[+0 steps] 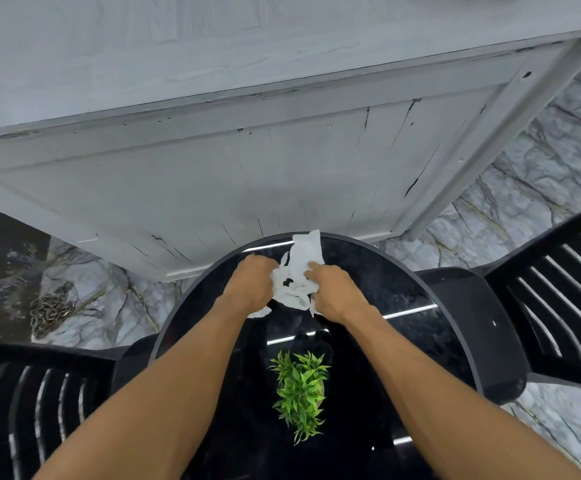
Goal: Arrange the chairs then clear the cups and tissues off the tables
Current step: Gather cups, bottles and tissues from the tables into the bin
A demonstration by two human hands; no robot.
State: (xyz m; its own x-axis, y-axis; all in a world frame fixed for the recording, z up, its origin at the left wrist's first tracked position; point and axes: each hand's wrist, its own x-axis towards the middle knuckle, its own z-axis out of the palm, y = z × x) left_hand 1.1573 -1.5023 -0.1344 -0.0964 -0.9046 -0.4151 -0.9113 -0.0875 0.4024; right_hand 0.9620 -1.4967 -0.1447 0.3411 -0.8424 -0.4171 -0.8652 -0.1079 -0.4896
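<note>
White crumpled tissues (pixel 299 271) lie at the far side of a round black glossy table (pixel 403 306). My left hand (pixel 249 285) grips the left part of the tissues with curled fingers. My right hand (pixel 332 289) holds the right part, its forefinger stretched onto the paper. A black slatted chair (pixel 531 306) stands tucked at the table's right. Another black slatted chair (pixel 39 403) stands at its left. No cup is in view.
A small green potted plant (pixel 299 389) stands on the table between my forearms. A grey wooden counter (pixel 247 168) rises right behind the table. The floor (pixel 524 188) is grey marble. A coiled chain (pixel 51 310) lies on the floor at the left.
</note>
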